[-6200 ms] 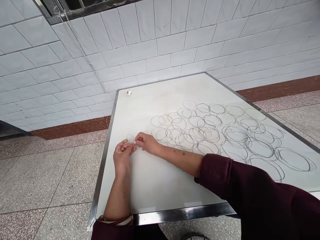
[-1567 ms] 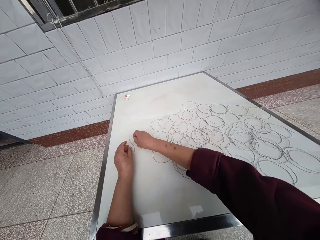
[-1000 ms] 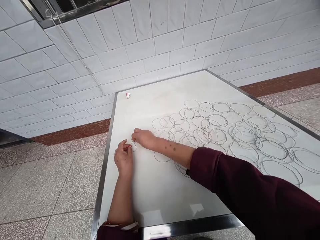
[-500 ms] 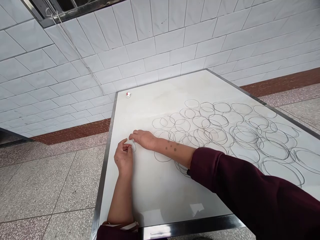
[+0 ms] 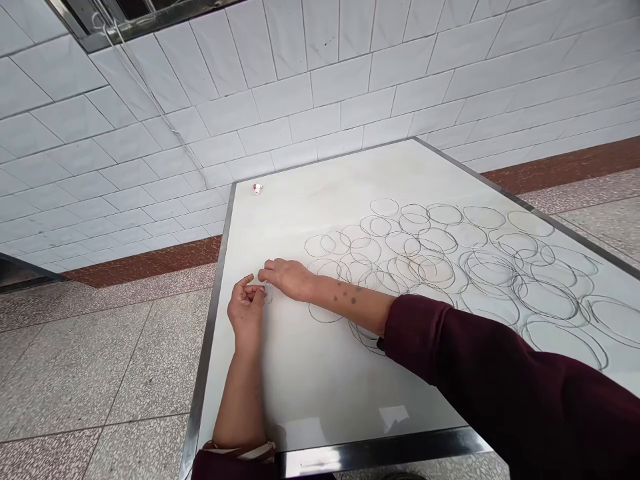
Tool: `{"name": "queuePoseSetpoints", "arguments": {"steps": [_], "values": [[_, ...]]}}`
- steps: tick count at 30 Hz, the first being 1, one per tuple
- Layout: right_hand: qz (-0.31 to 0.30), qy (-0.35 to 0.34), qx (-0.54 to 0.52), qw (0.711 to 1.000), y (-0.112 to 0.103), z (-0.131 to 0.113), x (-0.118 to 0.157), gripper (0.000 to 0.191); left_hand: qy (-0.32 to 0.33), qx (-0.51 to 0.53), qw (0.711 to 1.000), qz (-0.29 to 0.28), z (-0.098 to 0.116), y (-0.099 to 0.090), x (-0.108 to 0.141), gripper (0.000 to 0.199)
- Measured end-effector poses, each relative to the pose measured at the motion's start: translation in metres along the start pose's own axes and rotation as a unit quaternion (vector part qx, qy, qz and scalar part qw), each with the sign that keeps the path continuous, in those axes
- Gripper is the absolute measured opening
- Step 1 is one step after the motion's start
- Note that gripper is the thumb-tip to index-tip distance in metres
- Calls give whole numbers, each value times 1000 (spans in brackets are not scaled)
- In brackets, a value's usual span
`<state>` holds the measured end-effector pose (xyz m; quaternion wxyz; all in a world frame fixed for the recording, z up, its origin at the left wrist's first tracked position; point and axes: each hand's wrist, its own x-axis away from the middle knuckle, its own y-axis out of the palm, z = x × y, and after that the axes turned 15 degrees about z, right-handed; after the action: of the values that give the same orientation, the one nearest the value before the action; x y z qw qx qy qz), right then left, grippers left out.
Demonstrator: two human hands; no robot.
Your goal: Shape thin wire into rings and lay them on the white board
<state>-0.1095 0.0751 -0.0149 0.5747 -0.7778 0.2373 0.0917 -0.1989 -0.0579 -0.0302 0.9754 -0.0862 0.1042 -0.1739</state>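
Note:
My left hand (image 5: 246,308) is at the table's left side, with thumb and fingers pinched on a small, thin wire loop (image 5: 269,294). From the right, my right hand (image 5: 290,278) reaches across, palm down, its bent fingertips meeting the same loop. The two hands are close together just above the white tabletop (image 5: 310,373), fingertips almost touching. The loop is faint, and my fingers hide part of it. Right of my hands, several larger thin dark wire rings (image 5: 445,241) lie spread flat and overlapping; my right forearm passes over some of them.
A small white and red object (image 5: 257,189) sits near the table's far left corner. Metal edging (image 5: 380,455) runs round the table. Behind it stands a white tiled wall (image 5: 280,107) with a hanging cord (image 5: 175,133). Speckled floor (image 5: 125,360) shows at left.
My left hand's fingers have shifted slightly, and the small loop between the hands looks smaller and rounder. My right hand has barely moved. The rings on the table lie as before.

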Motion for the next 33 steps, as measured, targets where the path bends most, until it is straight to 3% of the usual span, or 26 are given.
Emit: {"name": "queuePoseSetpoints", "arguments": {"steps": [3,10,16,27,33], "values": [[8,-13,3,1000,-6,-3,3,32,-35,38,998,-20,3,-2,0,47],[9,-41,19,999,-29,-18,14,35,-124,110,984,-61,13,-9,3,50],[-8,-91,41,995,-55,-35,30,42,-188,176,962,-87,26,-20,26,46],[23,-126,-34,991,-80,-58,66,39,-233,228,941,-90,42,-35,71,39],[47,-95,-67,992,-83,-59,77,41,-244,254,933,-73,47,-32,82,38]]}}
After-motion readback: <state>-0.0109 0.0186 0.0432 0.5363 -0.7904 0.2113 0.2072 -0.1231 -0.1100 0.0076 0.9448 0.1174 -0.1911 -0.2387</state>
